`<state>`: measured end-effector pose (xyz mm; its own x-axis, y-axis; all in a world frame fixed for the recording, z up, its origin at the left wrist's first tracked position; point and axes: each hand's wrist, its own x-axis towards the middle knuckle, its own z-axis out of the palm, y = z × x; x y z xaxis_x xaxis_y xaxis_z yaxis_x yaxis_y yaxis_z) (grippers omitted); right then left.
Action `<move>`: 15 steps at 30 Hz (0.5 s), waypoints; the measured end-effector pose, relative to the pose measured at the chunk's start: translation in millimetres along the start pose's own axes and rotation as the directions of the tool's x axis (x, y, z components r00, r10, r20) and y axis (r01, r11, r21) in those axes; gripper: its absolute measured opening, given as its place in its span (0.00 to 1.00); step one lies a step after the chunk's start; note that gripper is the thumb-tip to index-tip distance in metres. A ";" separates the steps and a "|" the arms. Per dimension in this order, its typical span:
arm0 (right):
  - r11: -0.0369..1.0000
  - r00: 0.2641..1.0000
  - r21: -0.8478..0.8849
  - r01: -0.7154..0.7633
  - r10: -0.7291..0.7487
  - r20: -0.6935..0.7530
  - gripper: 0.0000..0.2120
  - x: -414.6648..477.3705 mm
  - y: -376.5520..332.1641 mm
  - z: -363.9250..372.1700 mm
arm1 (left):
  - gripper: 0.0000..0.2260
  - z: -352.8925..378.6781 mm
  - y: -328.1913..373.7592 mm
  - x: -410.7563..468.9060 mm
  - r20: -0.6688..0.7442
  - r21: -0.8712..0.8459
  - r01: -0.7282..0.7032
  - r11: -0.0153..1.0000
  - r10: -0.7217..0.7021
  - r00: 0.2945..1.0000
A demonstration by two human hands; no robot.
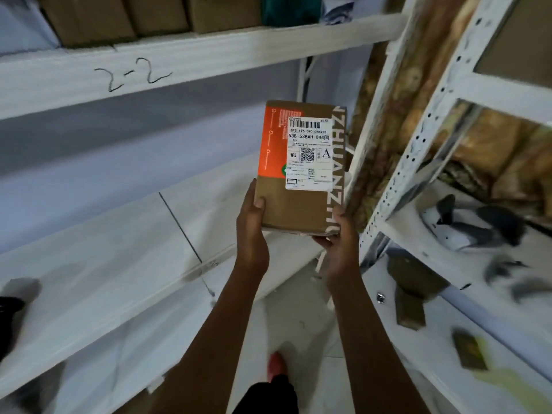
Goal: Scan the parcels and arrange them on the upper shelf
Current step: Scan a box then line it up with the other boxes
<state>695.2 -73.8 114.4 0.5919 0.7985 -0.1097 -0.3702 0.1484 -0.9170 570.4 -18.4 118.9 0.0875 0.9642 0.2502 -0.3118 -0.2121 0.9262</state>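
1. Holding one parcel up in front of the shelving, the person has it in the air between the two racks, below the upper shelf marked "2-2" and touching no shelf.
2. The left hand grips the parcel's lower left edge, thumb laid on the front face. The right hand cups the lower right corner, fingers curled underneath. Both hands are closed on the box; neither is free.
3. The shipping label faces the camera, with its barcode uppermost and unobstructed. This looks like the reading or scanning step, though no scanner shows anywhere in view, so whether this parcel is scanned cannot be told.
4. Done so far, by my reading: several cardboard boxes stand in a row on the upper shelf, pushed close together, so part of the arranging seems complete.
5. Left to do: this parcel must go up onto that shelf, and the likeliest gap is hard to judge because the shelf's top is mostly cut off.
6. Grey bags lie on the right-hand rack; they may be further parcels waiting, but that is a guess.
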 end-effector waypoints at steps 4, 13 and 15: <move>0.995 0.996 -0.053 0.084 -0.083 0.017 0.13 54.1 -19.7 -15.1 | 0.20 46.3 -26.5 33.4 -0.081 -0.035 -0.069 0.997 0.066 0.995; 0.988 0.977 0.001 0.157 -0.156 0.146 0.18 160.6 -31.4 -31.2 | 0.30 111.4 -57.2 107.1 -0.192 -0.043 -0.239 0.970 0.227 0.955; 0.990 0.970 0.049 0.135 -0.142 0.196 0.17 170.2 -28.7 -29.6 | 0.31 115.4 -57.0 111.3 -0.198 -0.009 -0.232 0.973 0.226 0.954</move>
<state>827.8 40.5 110.7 0.4862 0.8682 0.0991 -0.3215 0.2831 -0.9036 707.1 82.7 126.5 -0.1748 0.9031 0.3922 -0.3316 -0.4290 0.8402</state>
